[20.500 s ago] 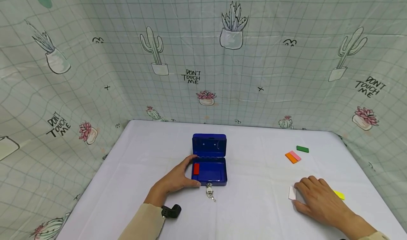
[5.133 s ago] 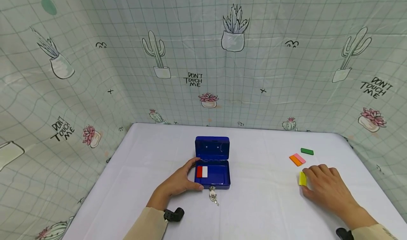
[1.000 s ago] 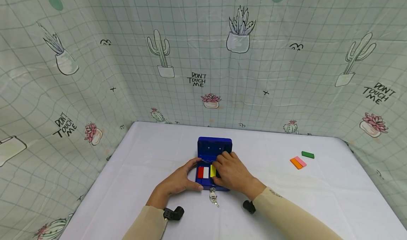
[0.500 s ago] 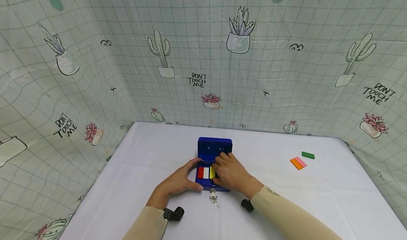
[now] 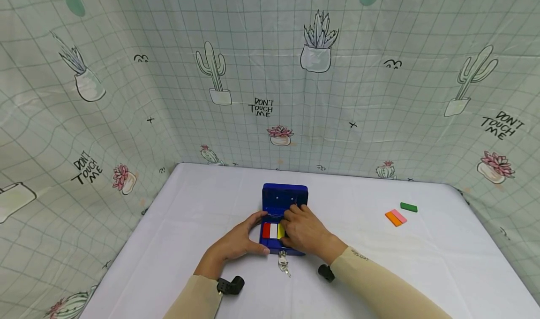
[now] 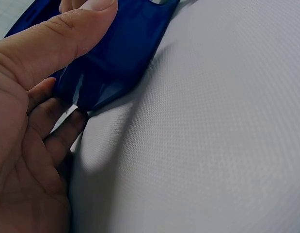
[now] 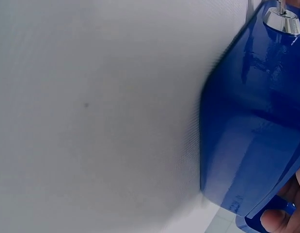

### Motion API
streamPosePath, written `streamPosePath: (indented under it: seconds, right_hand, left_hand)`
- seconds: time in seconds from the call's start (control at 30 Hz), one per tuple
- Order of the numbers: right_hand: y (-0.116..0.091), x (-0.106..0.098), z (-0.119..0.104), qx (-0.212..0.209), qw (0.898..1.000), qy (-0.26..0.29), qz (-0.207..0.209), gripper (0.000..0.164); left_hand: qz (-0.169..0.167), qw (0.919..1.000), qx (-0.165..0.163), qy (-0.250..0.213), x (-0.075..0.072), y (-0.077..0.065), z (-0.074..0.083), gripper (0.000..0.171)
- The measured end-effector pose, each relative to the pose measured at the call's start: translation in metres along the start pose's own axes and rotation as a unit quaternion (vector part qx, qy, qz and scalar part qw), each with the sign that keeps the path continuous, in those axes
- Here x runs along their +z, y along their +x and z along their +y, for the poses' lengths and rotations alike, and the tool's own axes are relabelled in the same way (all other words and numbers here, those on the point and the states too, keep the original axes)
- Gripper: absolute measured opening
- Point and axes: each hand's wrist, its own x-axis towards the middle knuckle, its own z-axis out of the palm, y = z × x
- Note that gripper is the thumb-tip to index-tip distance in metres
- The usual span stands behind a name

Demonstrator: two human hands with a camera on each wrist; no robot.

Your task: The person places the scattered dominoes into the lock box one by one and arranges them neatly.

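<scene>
A small blue cash box point(image 5: 275, 200) stands on the white table with its lid raised. My left hand point(image 5: 237, 240) grips its left side, thumb at the front corner and fingers at the back; the left wrist view shows that thumb over the blue wall. Inside lie a red block point(image 5: 266, 230) and a white block point(image 5: 273, 231), side by side. A yellow block point(image 5: 281, 231) sits against the white one, pinched between thumb and fingers of my right hand point(image 5: 307, 230), which covers the box's right part. Keys point(image 5: 283, 265) hang from the front lock point(image 7: 284, 22).
Toward the right of the table point(image 5: 354, 206) lie an orange block point(image 5: 393, 219) and a pink block point(image 5: 399, 215), edge to edge. Beyond them is a green block point(image 5: 408, 207). A patterned cloth point(image 5: 244, 65) rises behind the table and at both sides.
Since the oldest frames, the white block and then the yellow block have come from the right into the box. Over the last second the yellow block has slid left against the white one.
</scene>
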Motion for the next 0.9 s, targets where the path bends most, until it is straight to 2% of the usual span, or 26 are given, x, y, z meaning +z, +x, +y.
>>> streamPosePath:
  seconds: [0.43,0.9]
  right_hand:
    - [0.0001,0.0013,-0.0007,0.000,1.000,-0.003,-0.003,0.041]
    - [-0.0001,0.0025,-0.0005,0.010,1.000,0.005,0.017,0.043]
  left_hand:
    - [-0.001,1.0000,0.005,-0.005,0.0001,0.0006,-0.0006,0.103]
    - [0.000,1.0000,0.003,-0.003,0.0002,-0.0005,0.0011,0.103]
